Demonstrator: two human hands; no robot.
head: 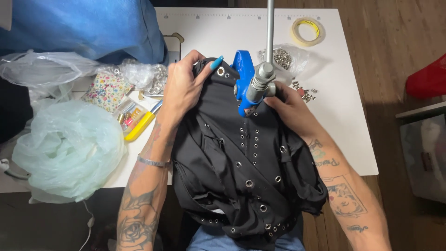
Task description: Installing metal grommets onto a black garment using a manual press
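Note:
A black garment (241, 176) studded with silver eyelets lies bunched across the table's near edge and onto my lap. My left hand (186, 86) grips its upper left edge, thumb on top beside an eyelet. My right hand (290, 109) pinches the fabric just right of a blue hand press (244, 79), which stands on the garment's top edge. The press's grey lever (269, 32) rises toward the camera, its metal hub above the fabric.
The white table (344, 116) carries a clear bag of silver eyelets (285, 58), loose eyelets (304, 90), a tape roll (307, 30), a floral pouch (107, 89), a yellow-handled tool (139, 126), plastic bags (65, 148) and a blue bag (88, 28). Wood floor lies right.

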